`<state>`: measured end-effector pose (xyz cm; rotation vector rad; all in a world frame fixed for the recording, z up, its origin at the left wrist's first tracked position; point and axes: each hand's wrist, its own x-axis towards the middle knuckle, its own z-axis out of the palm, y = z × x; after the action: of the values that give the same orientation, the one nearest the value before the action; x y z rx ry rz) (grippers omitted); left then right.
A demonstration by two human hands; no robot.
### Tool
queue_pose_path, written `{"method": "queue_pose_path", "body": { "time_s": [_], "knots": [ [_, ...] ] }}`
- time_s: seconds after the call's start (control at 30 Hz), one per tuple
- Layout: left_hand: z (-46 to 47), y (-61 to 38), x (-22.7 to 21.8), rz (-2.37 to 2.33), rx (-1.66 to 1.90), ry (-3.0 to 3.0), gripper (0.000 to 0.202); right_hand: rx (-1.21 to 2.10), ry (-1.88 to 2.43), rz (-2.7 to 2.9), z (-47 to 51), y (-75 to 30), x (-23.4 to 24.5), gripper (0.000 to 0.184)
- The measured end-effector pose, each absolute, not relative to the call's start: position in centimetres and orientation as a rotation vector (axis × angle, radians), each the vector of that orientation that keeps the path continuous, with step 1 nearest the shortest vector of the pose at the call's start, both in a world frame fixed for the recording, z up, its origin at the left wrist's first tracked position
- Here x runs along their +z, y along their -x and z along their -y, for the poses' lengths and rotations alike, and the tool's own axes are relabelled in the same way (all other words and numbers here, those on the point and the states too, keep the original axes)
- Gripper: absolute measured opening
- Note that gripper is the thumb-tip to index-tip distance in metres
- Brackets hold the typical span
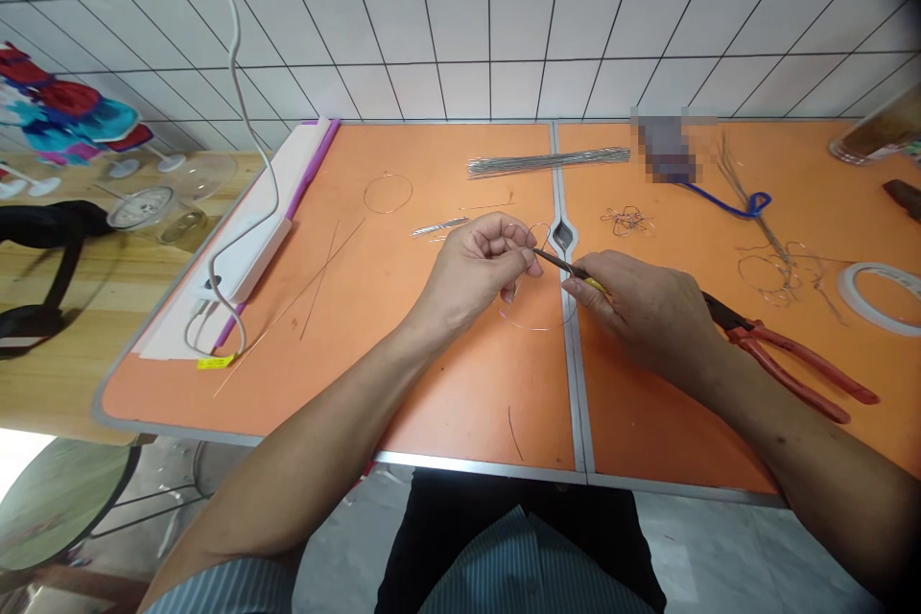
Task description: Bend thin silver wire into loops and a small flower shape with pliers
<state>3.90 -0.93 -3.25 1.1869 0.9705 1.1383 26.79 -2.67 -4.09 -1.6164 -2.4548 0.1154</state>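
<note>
My left hand (475, 264) is closed in a pinch on a thin wire loop (536, 326) over the middle of the orange table (403, 374). My right hand (644, 307) grips small pliers with yellow handles (565, 269), whose dark tips point left and meet the wire at my left fingers. The loop curves down between both hands, just above the table seam.
Red-handled pliers (798, 365) lie right of my right wrist. A bundle of straight wires (547, 161) lies at the back, a wire ring (389, 193) and loose wires to the left, tangled wire (627, 222) and a tape roll (882, 293) to the right. A white power strip (248, 254) sits left.
</note>
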Motion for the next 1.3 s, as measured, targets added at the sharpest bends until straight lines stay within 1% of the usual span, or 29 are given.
{"method": "queue_pose_path", "body": {
  "time_s": [0.13,0.37,0.7,0.93,1.03,1.2,1.3],
  "knots": [
    [0.90,-3.91,-3.19,-0.972,1.128,-1.196,0.010,0.134,1.603,2.452,2.65,-26.80,-4.04,0.040],
    [0.80,-3.94,-3.34,-0.974,1.127,-1.200,0.011,0.213,1.625,2.448,2.61,-26.76,-3.84,0.044],
    [0.82,-3.95,-3.22,-0.969,1.124,-1.190,0.011,0.266,1.616,2.424,2.59,-26.77,-4.01,0.043],
    [0.84,-3.97,-3.24,-0.974,1.115,-1.185,0.011,0.206,1.556,2.425,2.42,-26.52,-4.11,0.042],
    [0.84,-3.96,-3.23,-0.978,1.108,-1.187,0.011,0.265,1.570,2.417,2.33,-26.41,-4.07,0.043],
    [0.88,-3.99,-3.34,-0.980,1.104,-1.189,0.011,0.469,1.600,2.366,2.21,-26.54,-4.22,0.043],
    [0.91,-4.06,-3.42,-0.981,1.110,-1.180,0.012,0.480,1.603,2.367,2.16,-26.64,-4.41,0.041]
  ]
}}
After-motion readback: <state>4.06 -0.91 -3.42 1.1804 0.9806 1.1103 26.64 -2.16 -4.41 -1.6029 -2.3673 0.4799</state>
